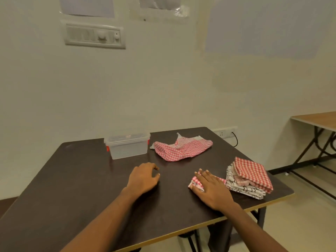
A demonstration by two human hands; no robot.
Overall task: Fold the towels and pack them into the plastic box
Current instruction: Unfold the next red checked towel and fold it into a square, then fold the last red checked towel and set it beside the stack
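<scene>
Both hands rested on the table (72, 179): left hand (143, 177) loosely curled and empty, right hand (211, 188) flat on one folded towel (195, 182). One unfolded towel (181, 148) lay beyond, long axis left-right, nearer the left hand. At right sat one folded stack (249, 177) of at least two; centre-left, one lidded plastic box (127, 147).

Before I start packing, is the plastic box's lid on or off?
On: the lid sits flat atop the plastic box, which looks empty through its clear wall.

One plastic box (127, 149) is counted, one unfolded towel (181, 149), one small folded towel (195, 182), a stack (249, 177) of at least two more, plus a left hand (143, 176) and a right hand (211, 190).
</scene>
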